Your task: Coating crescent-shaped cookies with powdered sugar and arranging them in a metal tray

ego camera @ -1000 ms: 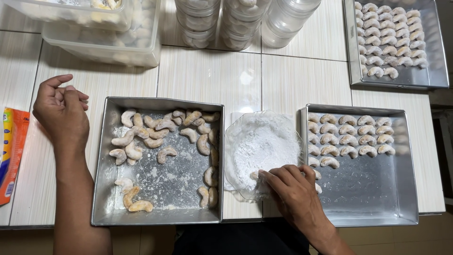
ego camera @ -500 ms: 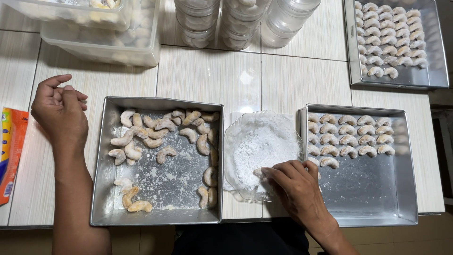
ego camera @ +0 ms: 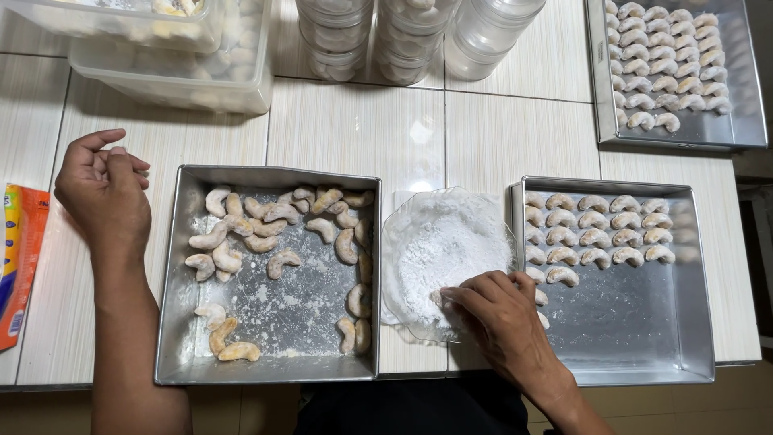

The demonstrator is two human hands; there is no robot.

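right hand (ego camera: 503,318) curled, fingertips in the powdered sugar dish (ego camera: 439,254) (can't tell if it's gripping anything), left hand (ego camera: 103,192) loosely closed, empty, beside the cookie tray (ego camera: 270,274).

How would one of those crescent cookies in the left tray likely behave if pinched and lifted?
Probably light: each crescent cookie is small beside the left hand. Likely brittle, given the thin curved tips, so a hard pinch may snap it. The curved, flat-lying shape suggests it will not roll. Powder scattered across the left tray may make it slightly slippery and leave residue on the fingers.
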